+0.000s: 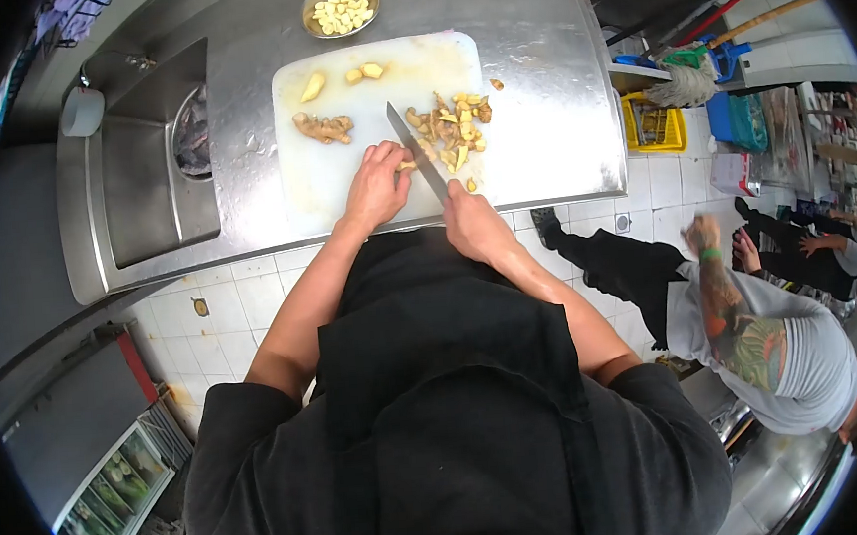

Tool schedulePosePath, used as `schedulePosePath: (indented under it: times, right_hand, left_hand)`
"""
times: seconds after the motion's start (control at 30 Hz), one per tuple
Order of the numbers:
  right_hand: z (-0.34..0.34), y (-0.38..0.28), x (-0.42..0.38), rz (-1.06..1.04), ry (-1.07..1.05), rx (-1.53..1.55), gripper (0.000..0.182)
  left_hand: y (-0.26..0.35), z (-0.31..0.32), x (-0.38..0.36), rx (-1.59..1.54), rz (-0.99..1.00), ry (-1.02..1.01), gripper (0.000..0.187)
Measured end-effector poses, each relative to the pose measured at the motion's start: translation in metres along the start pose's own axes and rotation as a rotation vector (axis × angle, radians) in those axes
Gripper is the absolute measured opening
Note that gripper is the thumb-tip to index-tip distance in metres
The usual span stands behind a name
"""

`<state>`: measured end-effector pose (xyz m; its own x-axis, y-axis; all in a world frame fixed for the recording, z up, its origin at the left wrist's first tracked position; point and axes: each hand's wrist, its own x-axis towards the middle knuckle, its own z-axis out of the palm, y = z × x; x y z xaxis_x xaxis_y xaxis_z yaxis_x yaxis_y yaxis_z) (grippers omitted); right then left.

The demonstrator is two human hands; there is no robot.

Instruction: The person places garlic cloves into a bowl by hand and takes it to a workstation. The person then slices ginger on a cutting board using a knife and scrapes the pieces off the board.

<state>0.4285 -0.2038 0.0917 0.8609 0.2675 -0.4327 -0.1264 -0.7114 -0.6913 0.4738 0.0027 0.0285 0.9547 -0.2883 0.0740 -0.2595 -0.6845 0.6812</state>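
Observation:
My right hand [473, 223] is wrapped round the handle of a kitchen knife [414, 151], its blade pointing away over a white cutting board [314, 191]. Beside the blade, my left hand [379, 184] has its fingers bent over a piece of ginger [407, 166] and presses it on the board. To the right of the blade lies a heap of ginger peelings and scraps [456, 126]. An unpeeled ginger root [323, 128] rests left of the knife. Peeled ginger pieces [313, 87] lie near the board's far edge.
A metal bowl [308, 19] of pale peeled pieces stands beyond the board. At the left is a sink [146, 213] with a round container in it. A yellow basket [670, 137] sits on the right. Other people [791, 341] stand at the right.

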Motion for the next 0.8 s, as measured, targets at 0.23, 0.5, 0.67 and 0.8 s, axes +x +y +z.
schedulePosePath:
  times: [0.23,0.5,0.67,0.8]
  right_hand:
    - [0.01,0.023,0.056,-0.144,0.135,0.075,0.017]
    - [-0.011,0.003,0.023,-0.106,0.198,-0.061,0.017]
    - [-0.006,0.006,0.023,-0.078,0.097,-0.158,0.014]
    - [-0.016,-0.007,0.011,-0.027,0.004,-0.313,0.012]
  left_hand:
    - [-0.005,-0.009,0.0,-0.018,0.005,-0.044,0.02]
    - [-0.015,-0.007,-0.006,-0.172,-0.014,0.153,0.025]
    - [-0.012,0.004,-0.016,-0.141,-0.019,0.135,0.022]
    - [-0.014,0.008,-0.016,-0.106,0.036,0.144,0.025]
